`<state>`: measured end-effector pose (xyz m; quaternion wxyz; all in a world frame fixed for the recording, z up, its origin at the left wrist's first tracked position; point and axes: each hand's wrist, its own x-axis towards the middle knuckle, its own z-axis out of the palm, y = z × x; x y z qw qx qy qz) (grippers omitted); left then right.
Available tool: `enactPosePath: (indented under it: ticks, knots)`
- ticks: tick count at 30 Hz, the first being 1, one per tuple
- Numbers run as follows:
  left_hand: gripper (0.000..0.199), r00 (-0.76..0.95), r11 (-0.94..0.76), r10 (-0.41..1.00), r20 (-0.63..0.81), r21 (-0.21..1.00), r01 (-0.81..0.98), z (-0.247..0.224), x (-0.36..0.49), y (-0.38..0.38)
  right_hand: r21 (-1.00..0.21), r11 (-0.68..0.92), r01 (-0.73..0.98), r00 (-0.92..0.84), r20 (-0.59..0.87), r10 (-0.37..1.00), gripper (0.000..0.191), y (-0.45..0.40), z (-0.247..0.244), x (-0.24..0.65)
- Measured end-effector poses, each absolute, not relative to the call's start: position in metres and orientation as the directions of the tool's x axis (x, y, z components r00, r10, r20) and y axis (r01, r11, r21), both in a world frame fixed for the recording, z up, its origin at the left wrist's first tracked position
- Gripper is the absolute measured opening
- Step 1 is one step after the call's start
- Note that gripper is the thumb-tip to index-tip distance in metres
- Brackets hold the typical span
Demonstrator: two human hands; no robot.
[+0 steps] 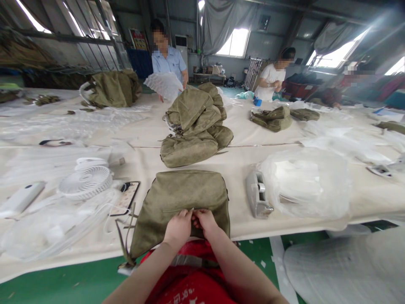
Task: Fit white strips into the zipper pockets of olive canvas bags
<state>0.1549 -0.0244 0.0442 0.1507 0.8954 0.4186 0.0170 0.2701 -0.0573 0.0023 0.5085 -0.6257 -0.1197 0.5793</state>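
An olive-green canvas bag (pixel 186 190) lies flat at the table edge against my body, its straps hanging off the left side. A straight slit or zip line runs across its front. My left hand (pixel 179 226) is closed at this line, its fingertips pinching the fabric. Right beside it my right hand (pixel 204 221) is closed too, the curled fingers meeting the left ones at the line. A tiny whitish bit shows between the fingertips, too small to name. More olive bags (pixel 193 143) are piled just beyond.
Right of the bag stands a grey tape dispenser (pixel 260 194) beside a clear plastic bag of white items (pixel 303 185). On the left are a white fan (pixel 85 182), a phone (pixel 126 198) and plastic sheeting. Across the table, a person in light blue (pixel 169 61) holds clear plastic; others work farther right.
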Motion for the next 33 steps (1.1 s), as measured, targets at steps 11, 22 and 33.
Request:
enactPosePath:
  ticks: [11, 22, 33]
  knots:
    - [0.039, 0.454, 0.260, 0.733, -0.506, 0.826, 0.501, 0.030, 0.156, -0.002, -0.813, -0.482, -0.326, 0.303, -0.572, 0.762, 0.021, -0.064, 0.012, 0.267]
    - [0.049, 0.453, 0.318, 0.735, -0.505, 0.847, 0.427, 0.015, 0.151, 0.006, -0.680, -0.568, 0.465, 0.875, 0.254, 0.412, 0.032, -0.202, 0.068, 0.468]
    - [0.045, 0.447, 0.334, 0.737, -0.506, 0.849, 0.410, 0.013, 0.151, 0.006, -0.931, -0.348, 0.108, 0.916, -0.043, 0.399, 0.031, -0.215, 0.043, 0.499]
